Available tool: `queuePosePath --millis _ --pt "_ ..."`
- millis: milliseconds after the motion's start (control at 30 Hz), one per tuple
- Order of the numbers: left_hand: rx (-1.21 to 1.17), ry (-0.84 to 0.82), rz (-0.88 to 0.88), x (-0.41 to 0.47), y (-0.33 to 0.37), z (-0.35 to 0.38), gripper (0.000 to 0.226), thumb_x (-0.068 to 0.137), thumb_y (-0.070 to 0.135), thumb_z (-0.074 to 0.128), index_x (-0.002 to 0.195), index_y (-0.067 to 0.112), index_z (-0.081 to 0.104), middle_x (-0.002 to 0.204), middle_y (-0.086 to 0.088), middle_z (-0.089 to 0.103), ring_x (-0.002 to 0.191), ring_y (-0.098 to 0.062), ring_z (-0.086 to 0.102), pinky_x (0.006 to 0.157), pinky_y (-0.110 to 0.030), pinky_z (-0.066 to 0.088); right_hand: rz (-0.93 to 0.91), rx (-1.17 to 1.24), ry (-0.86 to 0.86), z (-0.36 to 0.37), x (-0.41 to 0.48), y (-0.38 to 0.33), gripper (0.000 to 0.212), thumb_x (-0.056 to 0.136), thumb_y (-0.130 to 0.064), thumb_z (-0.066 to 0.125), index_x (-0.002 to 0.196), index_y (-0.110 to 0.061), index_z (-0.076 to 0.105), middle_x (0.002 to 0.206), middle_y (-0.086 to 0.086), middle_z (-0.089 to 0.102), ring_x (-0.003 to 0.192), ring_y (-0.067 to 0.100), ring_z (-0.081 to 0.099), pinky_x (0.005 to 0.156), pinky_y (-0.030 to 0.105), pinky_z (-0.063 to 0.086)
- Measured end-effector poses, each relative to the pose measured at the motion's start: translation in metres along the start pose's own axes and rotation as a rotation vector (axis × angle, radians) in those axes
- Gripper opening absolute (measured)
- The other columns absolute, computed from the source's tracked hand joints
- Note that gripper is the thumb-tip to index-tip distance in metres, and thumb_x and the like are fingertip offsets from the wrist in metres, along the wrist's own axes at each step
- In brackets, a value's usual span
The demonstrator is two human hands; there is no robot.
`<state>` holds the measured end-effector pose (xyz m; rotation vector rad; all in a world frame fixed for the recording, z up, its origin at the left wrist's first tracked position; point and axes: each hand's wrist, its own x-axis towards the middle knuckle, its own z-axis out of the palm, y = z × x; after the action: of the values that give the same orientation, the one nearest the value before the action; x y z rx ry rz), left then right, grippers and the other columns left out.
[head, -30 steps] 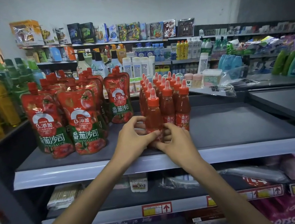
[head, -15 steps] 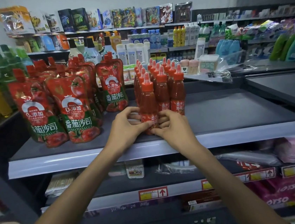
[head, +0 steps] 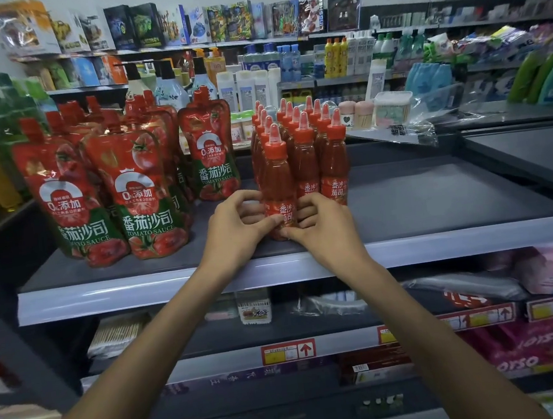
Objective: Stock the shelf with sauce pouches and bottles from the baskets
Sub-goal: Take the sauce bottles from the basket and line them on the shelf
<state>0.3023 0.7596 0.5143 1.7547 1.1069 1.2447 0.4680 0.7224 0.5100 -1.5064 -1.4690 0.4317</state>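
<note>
- A small tomato sauce bottle with a pointed red cap stands upright near the front edge of a dark shelf. It is at the head of a tight cluster of matching bottles.
- The left hand grips the bottle's lower label from the left. Its thumb lies across the front and its fingers curl round the side.
- The right hand grips the same bottle from the right. Its fingers curl against the label and its thumb lies low across the front, tip to tip with the left thumb.
- Both bare forearms reach up from the bottom of the view.
- The other sauce bottles stand in rows just behind and to the right of the held one, packed so that they touch.
- To the left on the same shelf, tomato sauce pouches stand upright in rows. They are red with green bands and have red spouts on top. One pouch set further back stands just beside the bottle cluster.
- A pale grey strip runs along the shelf's front edge.
- The lower shelf holds wrapped goods, and its edge carries red price tags with arrows.
- Well behind, other shelves carry detergent bottles and boxed toys.
</note>
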Motion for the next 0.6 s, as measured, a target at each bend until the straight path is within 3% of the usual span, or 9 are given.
queuePosePath --millis 233,367,600 --pt "-0.004 -0.011 0.021 -0.0020 0.0004 0.0006 0.044 0.083 0.017 0.086 0.123 0.015 0.068 0.105 -0.001 0.079 0.096 -0.012 0.077 0.093 -0.042 0.061 0.009 0.001 0.014 -0.0009 -0.0026 -0.0012 0.043 0.072 -0.024 0.094 0.105 -0.021 0.065 0.081 -0.016 0.068 0.066 -0.013 0.062 0.063 0.005 0.049" --pt "0.015 -0.010 0.034 -0.0029 0.0015 0.0010 0.043 0.085 0.016 0.085 0.124 0.014 0.068 0.105 0.000 0.079 0.095 -0.009 0.076 0.093 -0.040 0.062 0.012 -0.004 0.018 -0.0005 -0.0021 -0.0024 0.045 0.072 -0.025 0.094 0.106 -0.020 0.066 0.081 -0.016 0.068 0.066 -0.008 0.064 0.065 0.008 0.051" --pt "0.118 0.048 0.070 -0.0054 0.0004 0.0013 0.041 0.083 0.023 0.087 0.119 0.020 0.068 0.099 0.002 0.077 0.089 -0.006 0.074 0.086 -0.034 0.063 -0.010 -0.018 0.010 -0.0008 -0.0055 -0.0008 0.047 0.074 -0.023 0.092 0.114 -0.018 0.068 0.080 -0.021 0.066 0.070 -0.016 0.063 0.068 0.007 0.053"
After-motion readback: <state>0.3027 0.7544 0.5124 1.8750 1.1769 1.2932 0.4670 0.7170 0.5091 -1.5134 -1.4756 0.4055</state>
